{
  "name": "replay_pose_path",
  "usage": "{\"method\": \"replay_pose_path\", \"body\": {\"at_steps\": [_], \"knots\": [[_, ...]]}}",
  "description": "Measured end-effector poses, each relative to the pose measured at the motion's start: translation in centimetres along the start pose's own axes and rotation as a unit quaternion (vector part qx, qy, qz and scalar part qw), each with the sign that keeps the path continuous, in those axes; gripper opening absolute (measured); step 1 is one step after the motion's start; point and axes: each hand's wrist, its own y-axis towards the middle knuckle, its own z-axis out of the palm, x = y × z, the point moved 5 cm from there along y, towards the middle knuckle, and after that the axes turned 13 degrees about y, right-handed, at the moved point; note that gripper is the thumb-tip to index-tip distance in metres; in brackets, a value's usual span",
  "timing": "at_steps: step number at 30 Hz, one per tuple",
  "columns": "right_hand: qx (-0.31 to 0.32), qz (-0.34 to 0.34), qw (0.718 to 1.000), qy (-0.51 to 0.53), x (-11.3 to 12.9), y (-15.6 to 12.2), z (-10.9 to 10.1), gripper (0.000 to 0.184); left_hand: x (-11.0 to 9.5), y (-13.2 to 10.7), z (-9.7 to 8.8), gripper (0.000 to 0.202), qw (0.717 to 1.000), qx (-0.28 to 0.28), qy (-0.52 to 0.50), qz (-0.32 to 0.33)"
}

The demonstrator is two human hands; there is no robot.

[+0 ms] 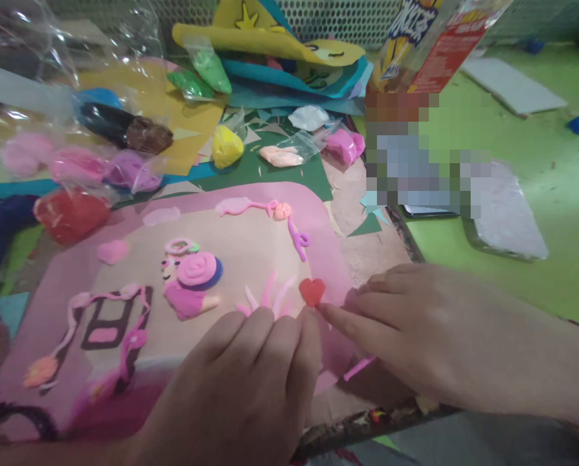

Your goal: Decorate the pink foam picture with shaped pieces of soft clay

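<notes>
A small red clay heart (pixel 312 292) lies on the right part of a pink and beige paper picture (pixel 250 243). My left hand (pixel 255 382) rests over the picture's lower edge, fingers bent down onto it and tips partly hidden; its index finger is just below the heart. My right hand (pixel 401 323) lies over the picture's right border, fingers apart, its index fingertip at the heart's lower right edge. Neither hand visibly holds anything. A pink clay snail (pixel 198 272) and spiky pink clay strands (pixel 269 294) lie left of the heart. A clay flower (pixel 282 211) sits above.
Bagged clay lumps line the back: red (pixel 73 213), yellow (pixel 227 146), peach (pixel 282 155) and pink (pixel 345 145). Behind stand yellow and blue paper pieces (pixel 270 48) and a snack bag (pixel 430 45). A whitish wrapped block (pixel 506 210) lies right on the green table (pixel 561 259).
</notes>
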Motion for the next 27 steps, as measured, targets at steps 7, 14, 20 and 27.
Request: {"method": "replay_pose_path", "body": {"at_steps": [7,14,20,27], "knots": [[0.001,0.001,1.000,0.020,0.15,0.25,-0.06,0.031,-0.04,0.08,-0.16,0.031,1.000,-0.001,-0.005,-0.003],[-0.002,0.005,0.999,0.045,0.25,0.41,0.04,0.024,-0.14,0.24,0.00,0.034,1.000,0.021,-0.016,0.000],[-0.035,-0.001,0.999,0.040,0.35,0.05,-0.57,0.022,-0.12,-0.46,-0.24,0.033,1.000,-0.013,-0.003,-0.009],[-0.018,0.011,0.999,0.025,0.10,0.11,-0.28,0.021,-0.15,-0.32,0.10,0.036,1.000,0.025,0.013,0.000]]}}
